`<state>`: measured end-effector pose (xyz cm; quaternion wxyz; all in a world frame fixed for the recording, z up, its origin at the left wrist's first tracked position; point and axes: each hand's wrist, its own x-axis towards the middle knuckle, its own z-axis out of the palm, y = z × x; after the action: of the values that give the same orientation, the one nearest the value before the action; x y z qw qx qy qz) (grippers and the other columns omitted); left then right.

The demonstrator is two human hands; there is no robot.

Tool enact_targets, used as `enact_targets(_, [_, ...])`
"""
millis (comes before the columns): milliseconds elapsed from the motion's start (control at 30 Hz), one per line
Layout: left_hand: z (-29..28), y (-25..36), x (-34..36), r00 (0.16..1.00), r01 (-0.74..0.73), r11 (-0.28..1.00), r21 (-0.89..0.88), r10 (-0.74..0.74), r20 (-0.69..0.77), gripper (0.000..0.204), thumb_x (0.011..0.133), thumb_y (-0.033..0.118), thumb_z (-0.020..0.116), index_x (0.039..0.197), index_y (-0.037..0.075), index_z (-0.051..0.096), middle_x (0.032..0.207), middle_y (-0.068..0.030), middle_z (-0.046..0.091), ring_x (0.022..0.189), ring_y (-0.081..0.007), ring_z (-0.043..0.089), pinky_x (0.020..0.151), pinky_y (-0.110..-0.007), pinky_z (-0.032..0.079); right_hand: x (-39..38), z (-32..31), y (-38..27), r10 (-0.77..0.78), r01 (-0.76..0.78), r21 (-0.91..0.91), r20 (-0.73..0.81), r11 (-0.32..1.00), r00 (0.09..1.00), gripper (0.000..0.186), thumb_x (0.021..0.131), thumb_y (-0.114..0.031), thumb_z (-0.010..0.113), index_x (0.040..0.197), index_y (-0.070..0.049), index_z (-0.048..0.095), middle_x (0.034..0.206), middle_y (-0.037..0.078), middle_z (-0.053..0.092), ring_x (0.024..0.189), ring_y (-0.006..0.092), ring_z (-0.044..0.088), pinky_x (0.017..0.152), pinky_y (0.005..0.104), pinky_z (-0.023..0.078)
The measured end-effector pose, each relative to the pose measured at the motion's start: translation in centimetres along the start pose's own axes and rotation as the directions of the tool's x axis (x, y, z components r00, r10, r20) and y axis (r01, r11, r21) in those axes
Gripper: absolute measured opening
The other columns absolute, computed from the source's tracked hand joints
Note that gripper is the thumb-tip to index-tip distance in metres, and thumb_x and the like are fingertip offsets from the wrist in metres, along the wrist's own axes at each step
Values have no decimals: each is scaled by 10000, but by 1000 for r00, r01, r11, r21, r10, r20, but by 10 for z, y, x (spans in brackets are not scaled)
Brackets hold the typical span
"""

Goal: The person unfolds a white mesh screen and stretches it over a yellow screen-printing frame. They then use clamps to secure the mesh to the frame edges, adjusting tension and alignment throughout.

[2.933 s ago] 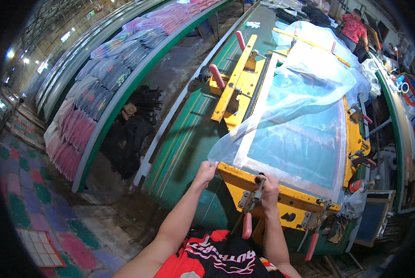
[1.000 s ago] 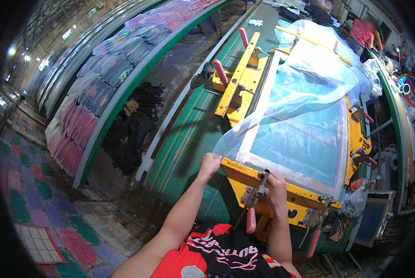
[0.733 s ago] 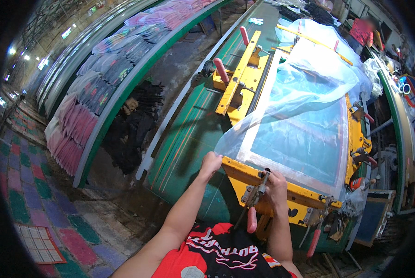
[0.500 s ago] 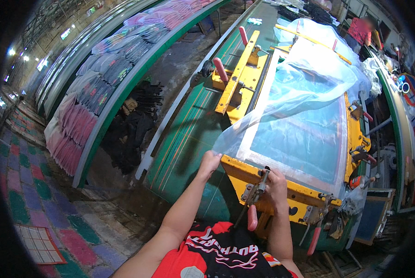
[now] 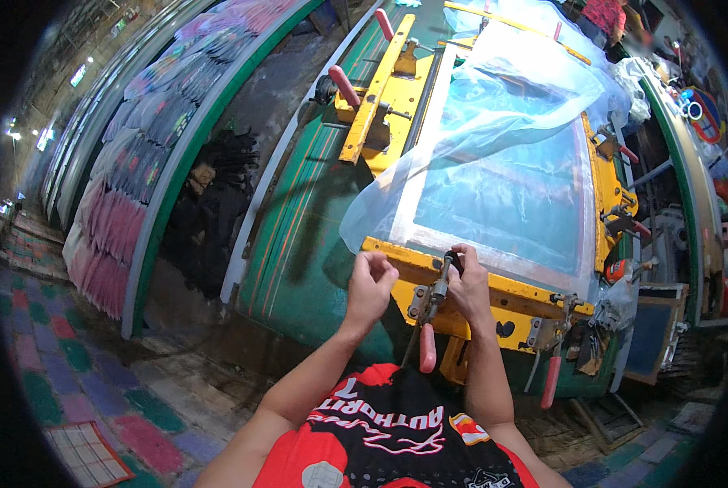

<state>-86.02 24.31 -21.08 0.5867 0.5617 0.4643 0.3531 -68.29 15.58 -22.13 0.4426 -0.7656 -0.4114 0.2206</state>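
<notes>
A yellow clamping frame (image 5: 486,278) holds a white-edged screen (image 5: 494,211) with loose translucent mesh (image 5: 526,106) draped over it. My left hand (image 5: 368,289) is at the frame's near left corner, just below the mesh edge, fingers curled; whether anything is between them I cannot make out. My right hand (image 5: 469,289) is wrapped round the top of the metal clamp (image 5: 437,289) on the near bar. A pink handle (image 5: 427,346) hangs below that clamp. More pink-handled clamps line the sides.
A green printing table (image 5: 274,268) lies under the frame. To the left stands a green-edged rack of layered pink and grey pieces (image 5: 104,268). Small framed screens (image 5: 652,329) lean at the right. A co-worker in red (image 5: 604,16) is at the far right back.
My left hand has moved down and right from the mesh at the corner, which it pinched earlier. My right hand stays at the clamp. The whole view has shifted left and up.
</notes>
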Motion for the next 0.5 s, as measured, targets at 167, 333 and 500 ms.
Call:
enact_targets(167, [-21, 60, -47, 675, 104, 893, 439, -388, 628, 538, 1030, 447, 416, 740, 35, 606, 687, -63, 596, 632, -148, 581, 584, -342, 475, 2, -1, 2, 65, -61, -149, 24, 987, 998, 282, 862, -91, 632, 1132, -18, 589, 893, 276, 672, 861, 456, 660, 772, 489, 528])
enact_targets(333, [-14, 71, -72, 344, 603, 730, 320, -601, 722, 654, 1008, 604, 320, 722, 88, 602, 705, -46, 606, 575, -171, 581, 503, -320, 422, 3, 0, 10, 71, -59, -249, 42, 967, 997, 252, 856, -198, 647, 1039, -25, 660, 854, 282, 670, 837, 464, 656, 756, 503, 528])
enact_targets(500, [-11, 73, -78, 157, 921, 376, 104, -601, 784, 594, 923, 642, 484, 774, 81, 612, 763, -63, 613, 591, -180, 582, 472, -274, 401, 6, 1, 10, 86, -76, -331, 15, 940, 996, 258, 869, -258, 632, 1022, -51, 656, 849, 280, 669, 831, 467, 654, 740, 527, 522])
